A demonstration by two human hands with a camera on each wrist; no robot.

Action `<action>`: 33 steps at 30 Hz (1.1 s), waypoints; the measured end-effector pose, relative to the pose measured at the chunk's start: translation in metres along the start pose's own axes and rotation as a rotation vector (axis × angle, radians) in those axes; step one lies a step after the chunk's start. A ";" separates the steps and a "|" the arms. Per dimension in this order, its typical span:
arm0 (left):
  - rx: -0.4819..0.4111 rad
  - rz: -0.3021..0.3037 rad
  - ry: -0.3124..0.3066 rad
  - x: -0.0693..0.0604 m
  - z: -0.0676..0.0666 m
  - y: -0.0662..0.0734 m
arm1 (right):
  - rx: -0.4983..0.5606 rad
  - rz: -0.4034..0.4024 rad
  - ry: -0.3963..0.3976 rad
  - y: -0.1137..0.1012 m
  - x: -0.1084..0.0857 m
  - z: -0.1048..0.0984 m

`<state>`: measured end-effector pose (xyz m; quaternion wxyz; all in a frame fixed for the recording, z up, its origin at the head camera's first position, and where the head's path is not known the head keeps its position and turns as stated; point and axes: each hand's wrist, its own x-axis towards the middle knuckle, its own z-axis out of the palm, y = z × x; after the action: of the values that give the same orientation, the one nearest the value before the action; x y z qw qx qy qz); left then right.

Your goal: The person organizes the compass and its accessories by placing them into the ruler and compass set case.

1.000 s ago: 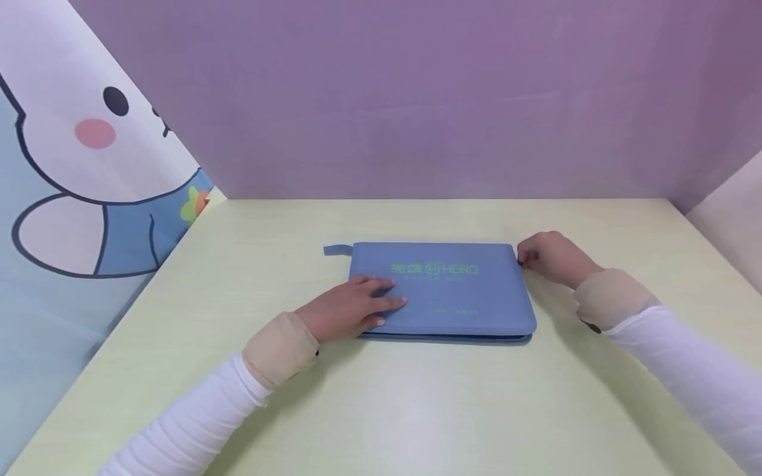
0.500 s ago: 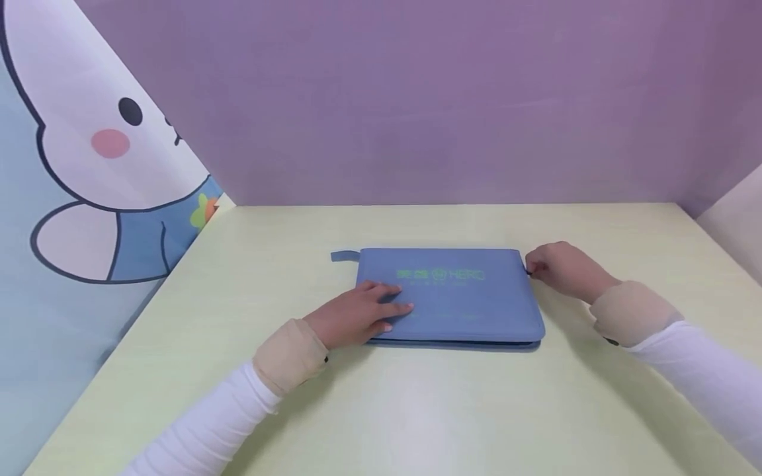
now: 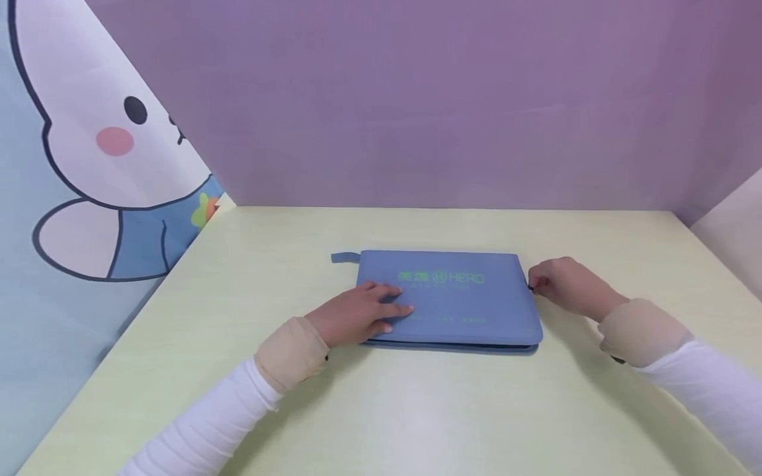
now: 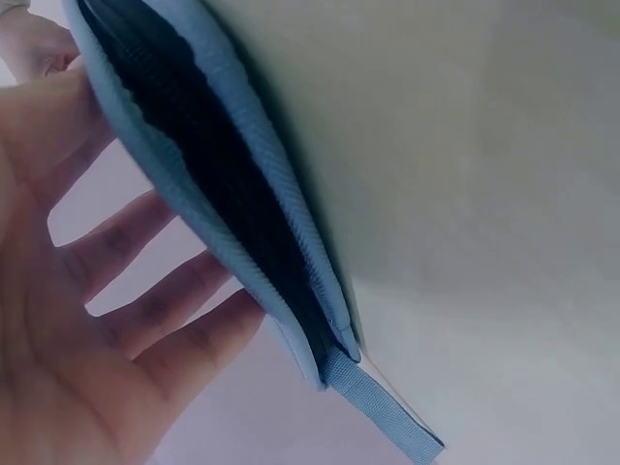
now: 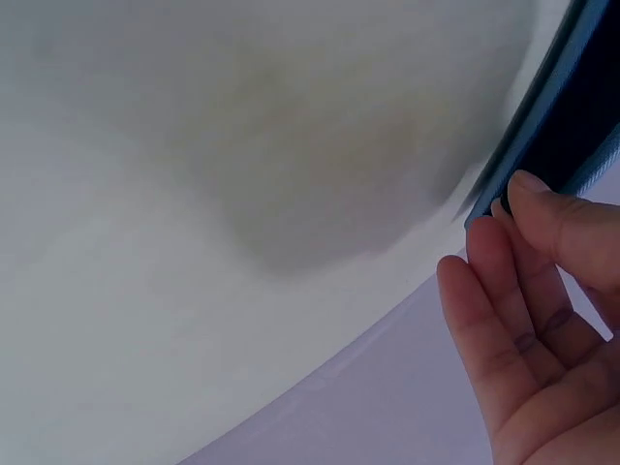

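Observation:
A blue zippered case [image 3: 452, 301] with light green lettering lies flat on the table in the head view. My left hand [image 3: 357, 311] rests on its left part, fingers straight and spread over the cover. In the left wrist view the zippered edge of the case [image 4: 160, 179] gapes, dark inside, and a fabric tab [image 4: 387, 412] sticks out at the corner. At the right side, my right hand [image 3: 565, 284] pinches the small dark zipper pull [image 3: 531, 287] between thumb and fingers. The right wrist view shows this pinch beside the open edge; the fingertips mostly hide the pull.
The pale table [image 3: 417, 410] extends around the case. A purple backdrop [image 3: 417, 106] stands behind it, and a cloth with a cartoon rabbit [image 3: 89, 172] hangs at the left. A white panel [image 3: 735, 225] is at the right.
My right hand has moved nearer along the right side of the case with the zipper pull. The left hand stays on the cover. The head view has shifted slightly.

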<state>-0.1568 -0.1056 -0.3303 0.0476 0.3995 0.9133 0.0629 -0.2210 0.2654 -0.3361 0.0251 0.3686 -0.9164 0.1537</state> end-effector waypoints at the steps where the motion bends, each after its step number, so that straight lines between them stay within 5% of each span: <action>1: -0.003 0.000 0.000 0.000 0.000 0.000 | 0.003 0.001 0.000 0.000 -0.001 0.001; 18: -0.024 0.002 -0.016 0.000 -0.001 0.001 | 0.057 -0.038 0.025 -0.012 -0.022 0.010; 33: -0.010 -0.013 -0.045 0.001 -0.001 0.002 | 0.126 0.001 -0.074 -0.028 -0.046 0.014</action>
<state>-0.1561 -0.1038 -0.3292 0.0705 0.3949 0.9142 0.0580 -0.1670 0.2726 -0.3495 -0.0322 0.3742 -0.9055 0.1973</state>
